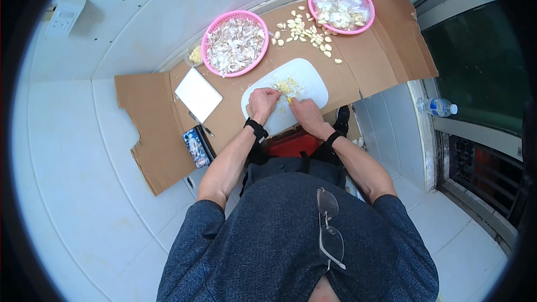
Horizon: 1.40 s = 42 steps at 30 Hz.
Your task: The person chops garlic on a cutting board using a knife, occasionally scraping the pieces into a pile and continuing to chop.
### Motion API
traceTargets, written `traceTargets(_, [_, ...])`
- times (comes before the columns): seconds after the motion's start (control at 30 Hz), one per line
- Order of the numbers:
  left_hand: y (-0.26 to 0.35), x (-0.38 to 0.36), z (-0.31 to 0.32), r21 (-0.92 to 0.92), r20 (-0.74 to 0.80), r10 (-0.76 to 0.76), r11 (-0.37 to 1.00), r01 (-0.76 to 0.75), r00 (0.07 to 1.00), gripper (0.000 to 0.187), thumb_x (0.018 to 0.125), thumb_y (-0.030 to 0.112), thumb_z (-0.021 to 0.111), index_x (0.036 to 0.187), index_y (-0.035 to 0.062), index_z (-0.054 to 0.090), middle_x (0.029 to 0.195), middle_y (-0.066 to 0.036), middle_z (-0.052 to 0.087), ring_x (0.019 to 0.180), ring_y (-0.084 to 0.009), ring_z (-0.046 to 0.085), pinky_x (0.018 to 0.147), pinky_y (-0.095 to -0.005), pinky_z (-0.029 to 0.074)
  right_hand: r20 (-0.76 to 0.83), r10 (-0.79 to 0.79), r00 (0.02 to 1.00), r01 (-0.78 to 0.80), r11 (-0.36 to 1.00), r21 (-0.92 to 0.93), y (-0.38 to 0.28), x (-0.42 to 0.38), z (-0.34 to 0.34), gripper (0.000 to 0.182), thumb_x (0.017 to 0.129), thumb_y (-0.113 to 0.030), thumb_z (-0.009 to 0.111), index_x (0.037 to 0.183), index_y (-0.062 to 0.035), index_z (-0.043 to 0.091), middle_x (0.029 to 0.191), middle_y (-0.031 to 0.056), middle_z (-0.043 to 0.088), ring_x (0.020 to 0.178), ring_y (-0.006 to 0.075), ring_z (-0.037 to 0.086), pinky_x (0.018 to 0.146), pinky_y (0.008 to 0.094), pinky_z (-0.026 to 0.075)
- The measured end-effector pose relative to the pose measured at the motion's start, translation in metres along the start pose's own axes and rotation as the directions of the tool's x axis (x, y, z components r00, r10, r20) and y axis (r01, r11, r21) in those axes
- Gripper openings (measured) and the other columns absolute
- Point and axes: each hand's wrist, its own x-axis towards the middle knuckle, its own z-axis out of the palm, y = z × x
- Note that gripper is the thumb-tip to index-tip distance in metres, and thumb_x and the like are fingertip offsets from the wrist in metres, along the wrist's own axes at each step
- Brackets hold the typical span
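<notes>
A white cutting board (307, 75) lies on brown cardboard (151, 134), with a small pile of chopped garlic (288, 85) on it. My left hand (263, 103) rests on the board with its fingers curled, the fingertips pressing down at the near edge of the pile. My right hand (305, 113) is closed around a small knife (288, 99), of which only a yellowish bit shows between the two hands. Both wrists wear black bands.
A pink basket of garlic skins (235, 42) and a pink basket with cloves and a plastic bag (341, 5) stand at the back. Several peeled cloves (305, 32) lie between them. A notepad (198, 94), pen and phone (196, 146) lie left. A water bottle (436, 106) lies right.
</notes>
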Motion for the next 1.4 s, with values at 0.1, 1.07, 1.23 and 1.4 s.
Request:
traceTargets(0.1, [0.001, -0.003, -0.002, 0.005, -0.009, -0.004, 1.0, 0.004, 1.0, 0.022, 0.084, 0.034, 0.085, 0.095, 0.0159, 0.088, 0.083, -0.01, 0.081, 0.076, -0.0266, 0.077, 0.076, -0.04, 0.06, 0.012, -0.021, 1.0, 0.021, 1.0, -0.002, 0.004, -0.009, -0.002, 0.019, 0.105, -0.022, 0.061, 0.102, -0.0026, 0.06, 0.071, 0.0212, 0.066, 0.073, 0.0443, 0.066, 0.071, 0.0538, 0.052])
traceTargets(1.07, [0.003, -0.009, 0.001, 0.053, -0.013, -0.031, 0.998, 0.031, 0.999, 0.024, 0.085, 0.036, 0.081, 0.097, 0.0164, 0.088, 0.084, -0.002, 0.082, 0.075, -0.0205, 0.077, 0.073, -0.0373, 0.059, -0.017, 0.018, 1.0, -0.018, 1.0, -0.011, -0.007, -0.022, -0.018, 0.022, 0.106, -0.025, 0.062, 0.103, -0.0024, 0.062, 0.07, 0.0209, 0.066, 0.07, 0.0428, 0.066, 0.067, 0.0538, 0.053])
traceTargets(1.23, [0.009, -0.016, -0.001, 0.015, -0.039, -0.027, 0.999, 0.028, 0.999, 0.022, 0.085, 0.034, 0.08, 0.095, 0.0155, 0.088, 0.085, -0.006, 0.082, 0.078, -0.0245, 0.077, 0.076, -0.0393, 0.06, -0.02, 0.039, 0.999, -0.039, 0.999, 0.005, -0.005, -0.026, -0.013, 0.023, 0.106, -0.025, 0.062, 0.103, -0.0023, 0.061, 0.069, 0.0208, 0.066, 0.069, 0.0431, 0.067, 0.066, 0.0536, 0.053])
traceTargets(1.4, [0.002, -0.015, 0.002, 0.01, -0.082, -0.028, 1.0, 0.029, 0.996, 0.021, 0.086, 0.032, 0.08, 0.095, 0.0141, 0.087, 0.088, -0.008, 0.082, 0.082, -0.0273, 0.079, 0.08, -0.0407, 0.061, -0.028, 0.031, 0.999, -0.031, 0.999, 0.031, -0.007, -0.023, -0.003, 0.024, 0.106, -0.025, 0.062, 0.102, -0.0021, 0.061, 0.07, 0.0218, 0.066, 0.07, 0.0439, 0.067, 0.065, 0.0544, 0.054])
